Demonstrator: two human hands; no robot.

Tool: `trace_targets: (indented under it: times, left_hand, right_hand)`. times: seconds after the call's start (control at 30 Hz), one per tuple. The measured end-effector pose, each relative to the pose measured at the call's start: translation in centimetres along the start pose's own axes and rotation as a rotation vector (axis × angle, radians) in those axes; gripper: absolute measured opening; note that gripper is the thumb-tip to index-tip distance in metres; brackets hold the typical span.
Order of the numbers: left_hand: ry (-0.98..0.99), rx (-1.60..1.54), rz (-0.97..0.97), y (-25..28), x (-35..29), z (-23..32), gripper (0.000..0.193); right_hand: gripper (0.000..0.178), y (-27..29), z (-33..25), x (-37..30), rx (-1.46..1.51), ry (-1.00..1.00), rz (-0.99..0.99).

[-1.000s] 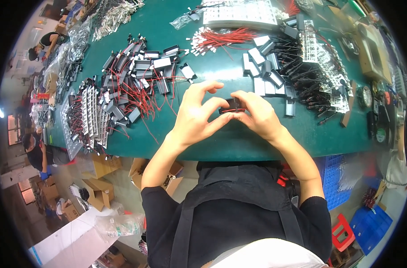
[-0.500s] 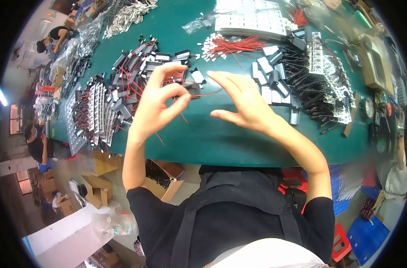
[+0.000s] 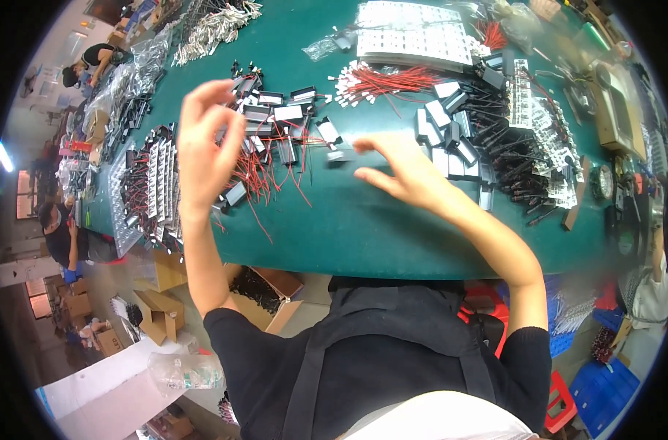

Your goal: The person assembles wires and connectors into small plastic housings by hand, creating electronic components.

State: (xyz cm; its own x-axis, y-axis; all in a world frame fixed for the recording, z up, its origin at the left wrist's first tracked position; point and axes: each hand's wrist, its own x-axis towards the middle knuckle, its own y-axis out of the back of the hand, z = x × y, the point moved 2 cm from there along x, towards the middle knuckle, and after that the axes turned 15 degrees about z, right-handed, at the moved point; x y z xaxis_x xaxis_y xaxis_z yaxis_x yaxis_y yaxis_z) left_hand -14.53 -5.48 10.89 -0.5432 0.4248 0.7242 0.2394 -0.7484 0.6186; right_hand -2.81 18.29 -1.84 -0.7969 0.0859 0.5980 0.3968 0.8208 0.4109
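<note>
My left hand (image 3: 207, 150), slightly blurred, is over the left edge of a heap of small black box-shaped parts (image 3: 288, 114) with white faces and thin red wires (image 3: 254, 183). Its fingers are curved and apart, and nothing shows between them. In the middle of the table my right hand (image 3: 403, 169) has thumb and forefinger spread. Just left of its fingertips is a small grey part (image 3: 339, 155), smeared by motion and apart from the fingers. Beside that lies a single black part with a white face (image 3: 328, 132).
Right of my right hand sit stacked black-and-white parts (image 3: 436, 117) and black cables (image 3: 488, 121) with white strips (image 3: 519, 92). Farther back are a bundle of red wires (image 3: 396, 79) and white sheets (image 3: 414, 33). White strips (image 3: 161, 180) line the left. A person (image 3: 95, 62) works far left.
My left hand has moved left, away from the middle, uncovering more of the heap. My right hand has shifted slightly down and right. The blurred grey part now shows beside its fingers.
</note>
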Motion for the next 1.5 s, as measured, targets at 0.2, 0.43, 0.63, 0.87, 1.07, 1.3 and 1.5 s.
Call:
trace_targets:
  times: [0.2,0.43,0.63,0.87,1.07,1.3,1.5]
  left_hand:
    - [-0.159,0.553,0.217,4.7,4.9,-6.3,0.017]
    - [0.250,0.562,-0.278,3.7,-0.6,-10.6,0.022]
    - [0.293,0.477,-0.526,1.0,-5.3,-11.4,0.022]
    - [0.356,0.496,-0.581,-0.1,-5.8,-9.3,0.024]
    - [0.152,0.100,-0.633,-4.5,-5.4,-1.8,0.019]
    - [-0.225,-0.247,-0.534,-14.9,-6.2,7.0,0.011]
    - [-0.371,-0.415,-0.339,-20.7,-6.6,10.5,0.027]
  right_hand:
    - [0.016,-0.9,8.5,8.3,-0.680,0.036,-0.022]
    - [0.014,-2.7,12.3,8.5,-0.883,0.090,-0.028]
    - [0.012,0.5,8.0,7.3,-0.622,0.065,0.033]
    - [0.019,4.7,-0.1,-5.0,-0.452,0.325,-0.443]
    - [0.016,6.8,-0.9,-8.0,-0.465,0.271,-0.237]
    - [0.022,2.0,-0.8,-8.2,-0.645,-0.181,-0.039]
    - [0.015,0.6,0.2,-8.7,-0.588,-0.031,-0.146]
